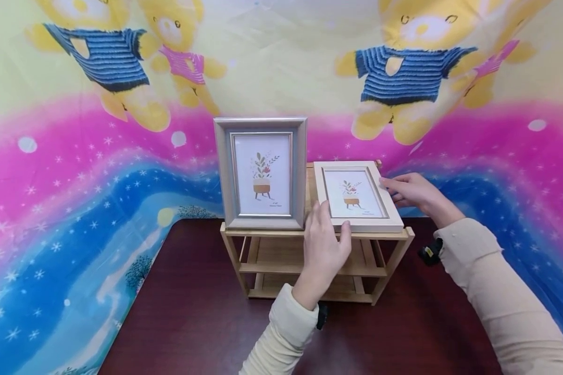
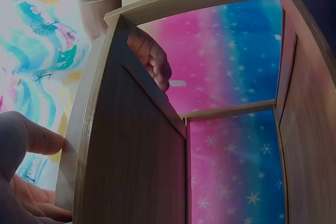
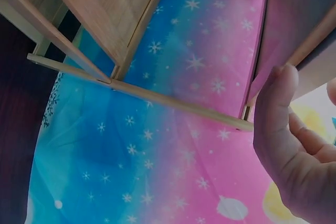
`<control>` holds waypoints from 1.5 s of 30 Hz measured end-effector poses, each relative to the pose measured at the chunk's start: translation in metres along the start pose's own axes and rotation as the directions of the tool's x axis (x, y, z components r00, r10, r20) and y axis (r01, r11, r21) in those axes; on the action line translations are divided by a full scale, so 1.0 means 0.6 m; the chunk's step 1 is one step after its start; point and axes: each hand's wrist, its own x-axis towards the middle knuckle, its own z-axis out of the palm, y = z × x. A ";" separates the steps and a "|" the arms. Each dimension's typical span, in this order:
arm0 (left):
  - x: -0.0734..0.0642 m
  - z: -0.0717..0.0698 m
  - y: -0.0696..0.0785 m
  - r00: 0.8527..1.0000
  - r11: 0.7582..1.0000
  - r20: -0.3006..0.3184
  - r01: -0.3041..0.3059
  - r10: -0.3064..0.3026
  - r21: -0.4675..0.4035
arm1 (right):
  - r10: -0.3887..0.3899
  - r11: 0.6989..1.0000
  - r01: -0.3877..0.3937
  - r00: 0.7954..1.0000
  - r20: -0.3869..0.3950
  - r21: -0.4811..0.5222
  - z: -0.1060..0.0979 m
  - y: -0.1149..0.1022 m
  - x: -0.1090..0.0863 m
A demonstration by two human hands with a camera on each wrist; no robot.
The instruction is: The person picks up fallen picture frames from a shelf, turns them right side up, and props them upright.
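A cream picture frame (image 1: pixel 393 214) lies face up on the top board of a wooden rack, its print showing a potted plant. My left hand (image 1: pixel 325 250) is at its near left corner, thumb and fingers spread. In the left wrist view the thumb (image 2: pixel 44 139) touches the frame's edge (image 2: pixel 68 174). From the far right, my right hand (image 1: pixel 414 194) touches the frame's right side with its fingertips. The right wrist view shows that hand's fingers (image 3: pixel 275 93) bent slightly beside the rack's top. Left of the cream frame, a silver-grey picture frame (image 1: pixel 264 223) stands upright.
The wooden rack (image 1: pixel 309 268) has lower shelves and stands on a dark red table (image 1: pixel 183 312). Behind it hangs a colourful cloth (image 1: pixel 281 62) printed with bears and snowflakes. Each wrist wears a black strapped device (image 1: pixel 431 252).
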 end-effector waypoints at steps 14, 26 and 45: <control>0.010 0.003 0.005 0.999 1.000 0.038 -0.012 0.012 0.012 | 0.027 0.990 -0.036 0.997 0.069 0.136 -0.014 0.009 0.000; 0.017 -0.001 0.001 0.997 1.000 0.078 0.010 -0.008 -0.021 | -0.012 0.991 0.001 0.996 0.085 0.137 -0.010 0.018 -0.001; 0.020 -0.009 0.000 0.986 0.991 0.146 0.092 -0.078 -0.096 | -0.155 0.974 0.167 0.984 -0.086 0.154 -0.009 0.012 -0.025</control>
